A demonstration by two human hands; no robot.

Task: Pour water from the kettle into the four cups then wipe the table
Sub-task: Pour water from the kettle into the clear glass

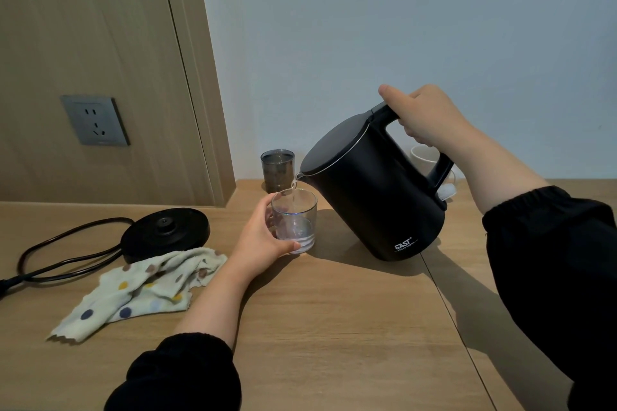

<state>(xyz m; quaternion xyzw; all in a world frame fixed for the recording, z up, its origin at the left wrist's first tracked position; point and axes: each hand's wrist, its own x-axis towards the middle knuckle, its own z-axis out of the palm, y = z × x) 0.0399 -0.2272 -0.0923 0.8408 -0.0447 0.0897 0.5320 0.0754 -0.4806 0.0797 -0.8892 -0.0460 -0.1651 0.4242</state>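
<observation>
Water (pixel 293 192) falls in a thin stream from the spout of the kettle (pixel 377 197) into a clear glass (pixel 295 220). The glass stands on the table (pixel 334 327) and holds a shallow pool low in it. The left hand (pixel 263 240) curls round the glass from its left side, thumb across the front near the bottom. The right hand (pixel 424 117) grips the top of the kettle's handle, thumb laid forward toward the closed lid. The black kettle is tipped left, its spout just above the glass rim and its bottom clear of the table.

Behind the glass, by the wall, stands a smoky tumbler (pixel 277 170); whether anything is in it cannot be told. A white mug (pixel 425 158) sits behind the kettle's handle, mostly hidden, its inside out of sight.

At left the kettle's base (pixel 165 232) lies on the table with its cord (pixel 66 253) looped beside it. A crumpled spotted cloth (pixel 140 290) lies just in front, touching the base. A socket (pixel 95 120) sits in the wooden panel above.
</observation>
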